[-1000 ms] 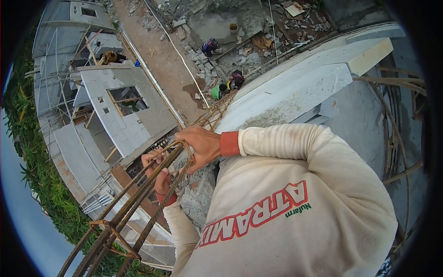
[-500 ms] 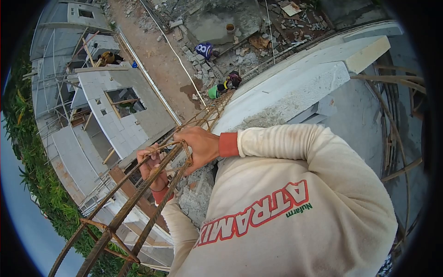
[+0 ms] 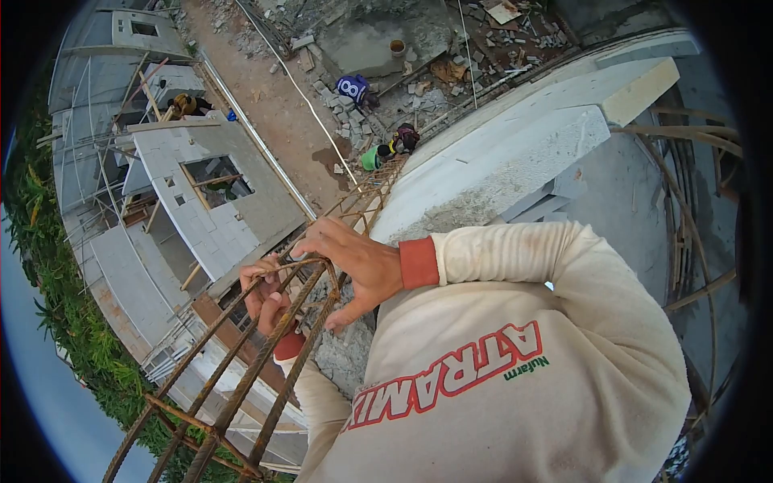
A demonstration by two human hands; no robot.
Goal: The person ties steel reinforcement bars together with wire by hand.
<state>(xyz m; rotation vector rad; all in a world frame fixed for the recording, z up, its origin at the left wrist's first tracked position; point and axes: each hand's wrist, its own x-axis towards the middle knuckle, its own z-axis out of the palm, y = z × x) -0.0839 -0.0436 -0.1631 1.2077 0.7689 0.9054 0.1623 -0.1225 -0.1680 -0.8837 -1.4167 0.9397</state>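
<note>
A rusty rebar cage point(image 3: 243, 380) of long ribbed bars tied to square stirrups runs from the lower left up to my hands. My left hand point(image 3: 264, 296) is behind the near bars, its fingers curled in among them and the thumb bent close to the fingers. Over the end stirrup point(image 3: 332, 283) reaches my right hand point(image 3: 354, 262), its thumb stretched down and away from the fingers. Its fingertips lie near the top bar, partly hidden. Rough concrete point(image 3: 336, 354) shows just below the cage.
More rebar point(image 3: 372, 193) continues beyond my hands. A pale wall slab point(image 3: 515, 161) rises to the right. Far below are a dirt path point(image 3: 266, 105), rubble point(image 3: 354, 125), a green bucket point(image 3: 371, 158) and several people. An unfinished block building point(image 3: 201, 209) stands left.
My right hand has loosened from around the stirrup, its thumb now spread away. The cage's near end has shifted right in view, showing the bars farther apart. My left hand stays among the bars.
</note>
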